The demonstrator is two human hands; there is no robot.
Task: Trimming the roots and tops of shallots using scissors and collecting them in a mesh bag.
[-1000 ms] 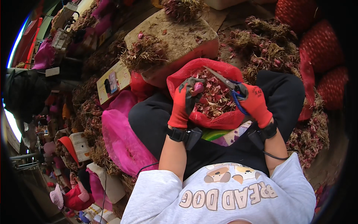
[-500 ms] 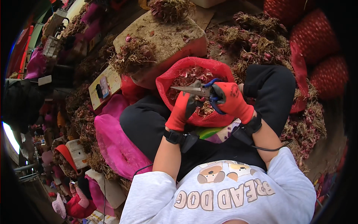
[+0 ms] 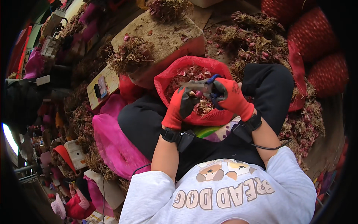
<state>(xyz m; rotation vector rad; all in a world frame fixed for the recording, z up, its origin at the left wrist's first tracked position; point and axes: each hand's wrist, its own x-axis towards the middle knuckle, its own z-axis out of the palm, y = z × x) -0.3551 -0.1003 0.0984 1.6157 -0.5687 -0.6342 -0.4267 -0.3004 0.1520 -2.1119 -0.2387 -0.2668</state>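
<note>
Both my hands wear red gloves with dark grey palms and fingers. My right hand is wrapped round the blue handles of a pair of scissors, whose blades point left and look blurred. Beside the blades, my left hand is closed, its fingers curled; what it pinches, if anything, cannot be made out. Below both hands, a red mesh bag stands open-mouthed between my legs. Inside it lie loose shallots and dry purple skins, partly hidden by the gloves.
A dusty block beyond the bag carries bunches of dried shallots. More bunches are heaped at the right, near full red mesh sacks. A pink mesh bag lies by my left knee. Another person sits at lower left.
My left hand has shifted slightly left and turned, its fingers now lower beside the blades. The scissors, sharp before, are now blurred. The right hand stays nearly in place.
</note>
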